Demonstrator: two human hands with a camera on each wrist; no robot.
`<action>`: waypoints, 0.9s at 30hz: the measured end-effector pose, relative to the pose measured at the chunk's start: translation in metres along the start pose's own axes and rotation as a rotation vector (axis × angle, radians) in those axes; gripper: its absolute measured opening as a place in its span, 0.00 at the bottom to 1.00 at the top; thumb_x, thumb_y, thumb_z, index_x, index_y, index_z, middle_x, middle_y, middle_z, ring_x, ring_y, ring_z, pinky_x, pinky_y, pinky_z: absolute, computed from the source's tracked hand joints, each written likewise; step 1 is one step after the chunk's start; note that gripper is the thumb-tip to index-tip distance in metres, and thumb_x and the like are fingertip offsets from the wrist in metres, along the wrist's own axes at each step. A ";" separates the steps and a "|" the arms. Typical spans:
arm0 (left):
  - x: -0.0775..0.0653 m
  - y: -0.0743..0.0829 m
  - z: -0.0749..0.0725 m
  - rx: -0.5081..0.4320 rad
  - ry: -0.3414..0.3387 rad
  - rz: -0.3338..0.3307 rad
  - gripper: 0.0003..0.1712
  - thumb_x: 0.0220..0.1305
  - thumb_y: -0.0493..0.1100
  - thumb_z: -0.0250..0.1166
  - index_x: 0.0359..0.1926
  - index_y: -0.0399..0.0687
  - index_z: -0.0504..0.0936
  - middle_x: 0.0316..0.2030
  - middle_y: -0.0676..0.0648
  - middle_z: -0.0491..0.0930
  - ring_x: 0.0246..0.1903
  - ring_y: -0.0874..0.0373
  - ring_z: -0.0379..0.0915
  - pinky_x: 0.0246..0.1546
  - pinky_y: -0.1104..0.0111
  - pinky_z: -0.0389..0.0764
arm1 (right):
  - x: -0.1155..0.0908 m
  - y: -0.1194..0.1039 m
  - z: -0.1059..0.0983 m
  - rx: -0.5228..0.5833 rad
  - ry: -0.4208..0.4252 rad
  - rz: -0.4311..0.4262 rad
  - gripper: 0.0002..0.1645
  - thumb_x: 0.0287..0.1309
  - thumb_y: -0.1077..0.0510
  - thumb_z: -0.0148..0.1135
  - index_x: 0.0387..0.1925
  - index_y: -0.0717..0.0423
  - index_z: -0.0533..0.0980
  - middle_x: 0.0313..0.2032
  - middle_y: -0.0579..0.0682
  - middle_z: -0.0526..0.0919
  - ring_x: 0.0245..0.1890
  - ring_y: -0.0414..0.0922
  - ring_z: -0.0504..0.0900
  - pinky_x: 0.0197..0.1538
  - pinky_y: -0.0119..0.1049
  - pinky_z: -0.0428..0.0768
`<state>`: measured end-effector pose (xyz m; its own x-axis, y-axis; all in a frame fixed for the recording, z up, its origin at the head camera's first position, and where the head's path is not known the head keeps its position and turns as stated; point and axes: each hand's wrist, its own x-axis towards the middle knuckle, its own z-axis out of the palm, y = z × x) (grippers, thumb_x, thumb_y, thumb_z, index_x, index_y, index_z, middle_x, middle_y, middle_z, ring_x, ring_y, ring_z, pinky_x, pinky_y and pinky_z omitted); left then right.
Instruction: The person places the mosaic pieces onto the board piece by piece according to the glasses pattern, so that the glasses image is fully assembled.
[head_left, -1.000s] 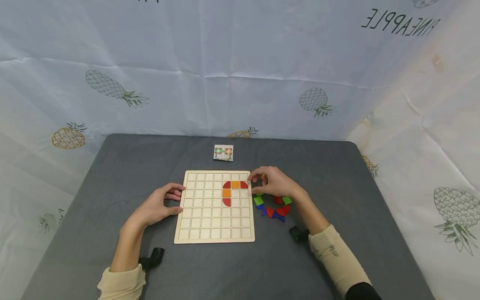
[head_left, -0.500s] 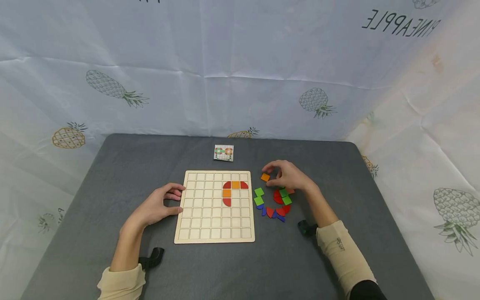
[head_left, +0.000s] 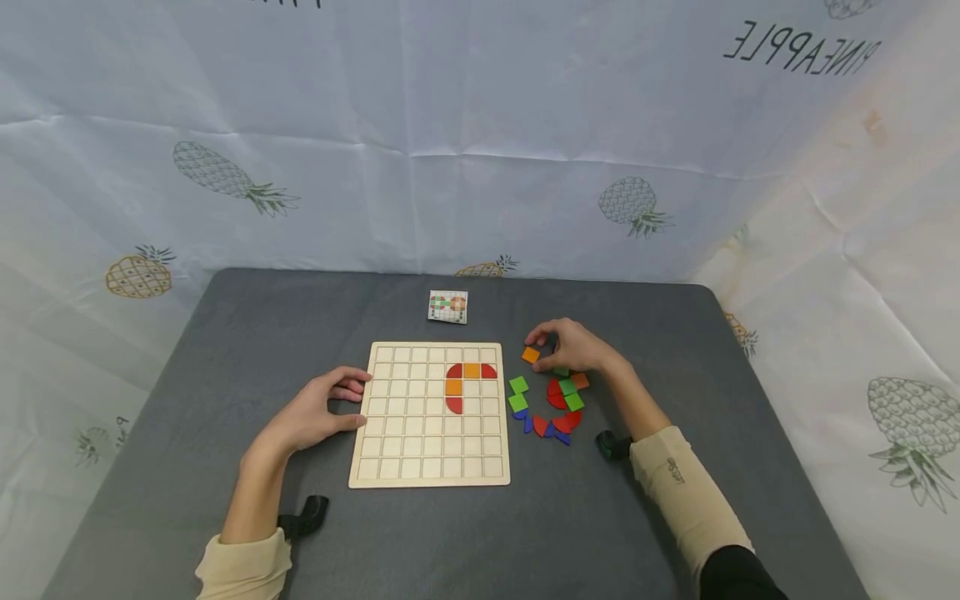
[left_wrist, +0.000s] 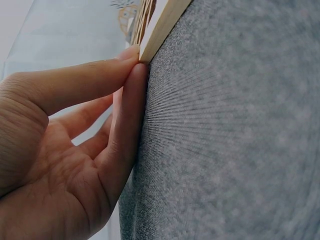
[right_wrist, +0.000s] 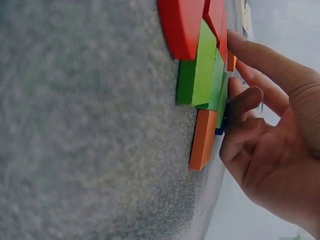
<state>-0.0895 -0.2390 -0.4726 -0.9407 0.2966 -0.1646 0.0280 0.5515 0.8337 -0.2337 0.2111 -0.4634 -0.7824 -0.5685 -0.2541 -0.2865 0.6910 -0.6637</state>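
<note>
A pale wooden grid board (head_left: 412,454) lies on the grey table. Red quarter-round pieces (head_left: 453,405) and orange squares (head_left: 453,387) sit in its upper right cells. My left hand (head_left: 315,408) rests at the board's left edge, thumb and fingers touching its side; in the left wrist view the thumb (left_wrist: 95,75) meets the wooden edge. To the right of the board, my right hand (head_left: 573,347) has thumb and index finger on either side of a loose orange square (head_left: 530,354). In the right wrist view, red and green pieces partly hide that orange square (right_wrist: 231,61).
Loose green squares (head_left: 518,385), red rounded pieces (head_left: 557,394), blue pieces (head_left: 561,437) and another orange square (head_left: 580,380) lie right of the board. A small printed pattern card (head_left: 447,307) lies behind it. A pineapple-print cloth (head_left: 487,192) hangs at the back.
My right hand has moved from the board's right edge outward to the loose orange square, uncovering green and red pieces. The left hand and the board have stayed put.
</note>
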 end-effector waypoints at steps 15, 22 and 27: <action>0.001 0.002 0.000 0.005 0.003 -0.007 0.35 0.64 0.34 0.78 0.69 0.35 0.75 0.58 0.36 0.80 0.56 0.47 0.80 0.54 0.64 0.83 | -0.003 -0.001 0.003 0.028 0.035 -0.033 0.23 0.63 0.55 0.80 0.57 0.58 0.86 0.53 0.61 0.86 0.21 0.41 0.73 0.31 0.34 0.76; 0.001 0.002 0.001 0.000 0.004 -0.003 0.35 0.64 0.34 0.78 0.69 0.35 0.75 0.58 0.36 0.80 0.56 0.47 0.80 0.54 0.65 0.83 | -0.008 -0.020 0.015 0.057 0.067 -0.081 0.21 0.64 0.55 0.79 0.57 0.55 0.86 0.52 0.57 0.87 0.20 0.41 0.73 0.28 0.32 0.76; 0.000 0.001 0.001 0.002 0.009 -0.007 0.35 0.63 0.34 0.79 0.69 0.35 0.76 0.57 0.36 0.80 0.55 0.47 0.80 0.53 0.66 0.83 | -0.009 -0.038 0.028 0.059 0.038 -0.135 0.21 0.64 0.55 0.79 0.57 0.53 0.86 0.50 0.54 0.88 0.23 0.41 0.74 0.30 0.32 0.76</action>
<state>-0.0893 -0.2374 -0.4720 -0.9438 0.2857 -0.1660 0.0218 0.5552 0.8314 -0.2000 0.1774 -0.4555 -0.7595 -0.6366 -0.1337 -0.3583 0.5810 -0.7308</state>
